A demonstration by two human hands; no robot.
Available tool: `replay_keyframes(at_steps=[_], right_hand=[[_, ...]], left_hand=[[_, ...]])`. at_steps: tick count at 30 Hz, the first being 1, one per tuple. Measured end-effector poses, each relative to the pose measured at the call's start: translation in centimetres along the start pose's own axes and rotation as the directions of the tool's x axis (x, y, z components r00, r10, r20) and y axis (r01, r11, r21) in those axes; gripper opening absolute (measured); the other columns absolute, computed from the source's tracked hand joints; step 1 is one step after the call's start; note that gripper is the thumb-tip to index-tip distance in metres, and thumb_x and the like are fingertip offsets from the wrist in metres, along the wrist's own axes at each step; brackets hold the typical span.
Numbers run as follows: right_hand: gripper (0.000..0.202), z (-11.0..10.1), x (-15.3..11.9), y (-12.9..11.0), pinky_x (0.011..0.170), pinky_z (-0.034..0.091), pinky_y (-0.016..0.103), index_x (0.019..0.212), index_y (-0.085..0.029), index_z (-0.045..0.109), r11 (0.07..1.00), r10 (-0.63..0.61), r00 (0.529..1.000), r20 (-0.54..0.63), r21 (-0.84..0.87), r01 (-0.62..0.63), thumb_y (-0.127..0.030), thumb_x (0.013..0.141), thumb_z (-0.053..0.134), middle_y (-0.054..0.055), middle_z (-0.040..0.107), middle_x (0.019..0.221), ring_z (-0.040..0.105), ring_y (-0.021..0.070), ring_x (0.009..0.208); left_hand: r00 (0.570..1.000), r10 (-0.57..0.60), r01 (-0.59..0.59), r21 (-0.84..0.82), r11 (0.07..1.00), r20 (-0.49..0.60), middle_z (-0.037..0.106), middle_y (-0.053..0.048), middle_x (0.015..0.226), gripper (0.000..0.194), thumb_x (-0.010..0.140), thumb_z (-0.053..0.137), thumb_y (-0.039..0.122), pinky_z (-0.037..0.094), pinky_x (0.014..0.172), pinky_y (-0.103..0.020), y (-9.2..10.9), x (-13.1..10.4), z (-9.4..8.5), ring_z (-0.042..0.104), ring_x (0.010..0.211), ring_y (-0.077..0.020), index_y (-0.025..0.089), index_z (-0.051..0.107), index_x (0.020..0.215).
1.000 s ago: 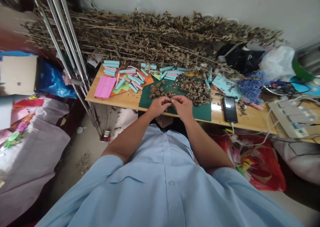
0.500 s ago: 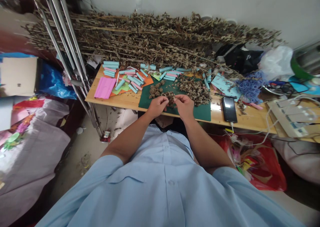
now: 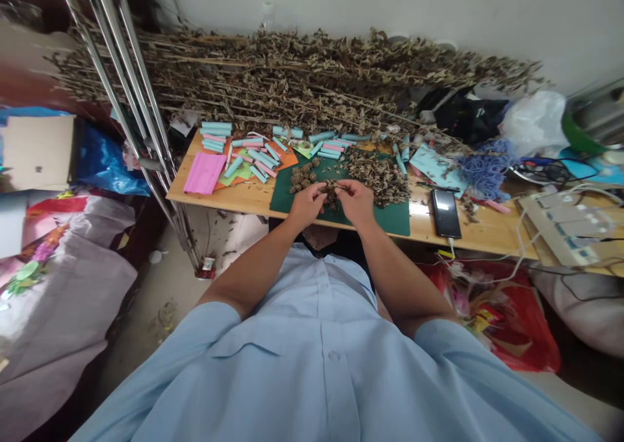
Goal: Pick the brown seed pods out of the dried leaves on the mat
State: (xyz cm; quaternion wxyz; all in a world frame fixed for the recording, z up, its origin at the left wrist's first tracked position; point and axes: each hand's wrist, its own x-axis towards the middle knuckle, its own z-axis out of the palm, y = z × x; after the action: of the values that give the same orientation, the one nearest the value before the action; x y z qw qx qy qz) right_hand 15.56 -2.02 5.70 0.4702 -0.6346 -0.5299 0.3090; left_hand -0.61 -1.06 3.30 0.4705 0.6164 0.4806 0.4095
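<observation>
My left hand and my right hand are close together over the front of a green mat. Both have their fingers pinched on bits of dried leaves between them. Rounded dried clumps lie just behind my left hand. Beyond my right hand a loose heap of dried leaves covers much of the mat's right side. Small pieces under my fingers are too fine to tell apart.
Long dried stalks lie along the back by the wall. Blue and pink paper rolls and pink paper are left of the mat. Right of it are a phone with a cable and a power strip. Crutches lean at the left.
My right hand has shifted slightly left and up, its fingers now nearer my left hand. My left hand stays nearly in place, and the view has moved slightly.
</observation>
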Motion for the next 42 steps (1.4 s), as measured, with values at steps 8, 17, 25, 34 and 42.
replay_keyframes(at_steps=[8, 17, 25, 34, 42], right_hand=[[0.031, -0.9, 0.0, 0.0, 0.066, 0.052, 0.033, 0.102, -0.02, 0.075, 0.998, 0.022, 0.996, -0.081, 0.056, -0.017, -0.042, 0.082, 0.066, 0.004, 0.074, 0.081, 0.065, 0.0183, 0.066], [0.028, -0.3, -2.5, -1.0, 0.061, 0.052, 0.029, 0.099, -0.02, 0.07, 0.978, 0.032, 0.996, 0.081, 0.203, -0.048, -0.042, 0.081, 0.069, 0.002, 0.074, 0.083, 0.062, 0.0131, 0.06], [0.032, 0.1, -2.9, -0.7, 0.062, 0.054, 0.029, 0.102, -0.021, 0.068, 0.977, 0.035, 0.988, 0.153, 0.205, -0.066, -0.044, 0.08, 0.071, 0.0, 0.073, 0.08, 0.062, 0.0129, 0.059], [0.021, -0.3, -3.2, -1.4, 0.064, 0.051, 0.03, 0.09, -0.022, 0.067, 0.998, 0.0, 0.988, 0.156, 0.055, -0.008, -0.042, 0.088, 0.061, 0.0, 0.072, 0.078, 0.064, 0.0142, 0.061], [0.024, -0.6, -2.7, -1.4, 0.062, 0.051, 0.03, 0.09, -0.021, 0.067, 0.992, 0.078, 0.996, 0.049, 0.096, -0.083, -0.045, 0.087, 0.062, 0.002, 0.071, 0.076, 0.061, 0.0148, 0.058]], left_hand=[[1.0, -0.021, 0.023, -0.096, 0.995, 0.022, 0.066, 0.003, 0.075, 0.035, 0.089, 0.06, 0.022, 0.047, 0.058, -0.022, -0.3, 0.0, 0.1, 0.058, 0.051, -0.0076, 0.017, 0.063, 0.123], [0.996, 0.052, -0.032, -0.238, 0.971, 0.075, 0.066, 0.0, 0.078, 0.038, 0.091, 0.06, 0.031, 0.047, 0.055, -0.022, -0.3, -0.7, -0.5, 0.058, 0.052, -0.0083, 0.016, 0.061, 0.126], [0.99, 0.083, -0.062, -0.17, 0.983, 0.117, 0.066, -0.001, 0.078, 0.025, 0.092, 0.059, 0.039, 0.046, 0.055, -0.021, 0.5, -1.0, -0.9, 0.058, 0.055, -0.008, 0.015, 0.068, 0.095], [0.987, 0.12, -0.107, -0.116, 0.987, 0.11, 0.063, 0.001, 0.07, 0.021, 0.093, 0.056, 0.033, 0.044, 0.057, -0.023, 0.8, -1.1, -0.9, 0.057, 0.053, -0.0089, 0.016, 0.064, 0.085], [0.993, 0.056, -0.043, -0.127, 0.991, 0.101, 0.065, 0.001, 0.07, 0.02, 0.093, 0.056, 0.034, 0.045, 0.057, -0.022, 1.2, -1.1, -1.0, 0.058, 0.054, -0.0083, 0.017, 0.062, 0.085]])
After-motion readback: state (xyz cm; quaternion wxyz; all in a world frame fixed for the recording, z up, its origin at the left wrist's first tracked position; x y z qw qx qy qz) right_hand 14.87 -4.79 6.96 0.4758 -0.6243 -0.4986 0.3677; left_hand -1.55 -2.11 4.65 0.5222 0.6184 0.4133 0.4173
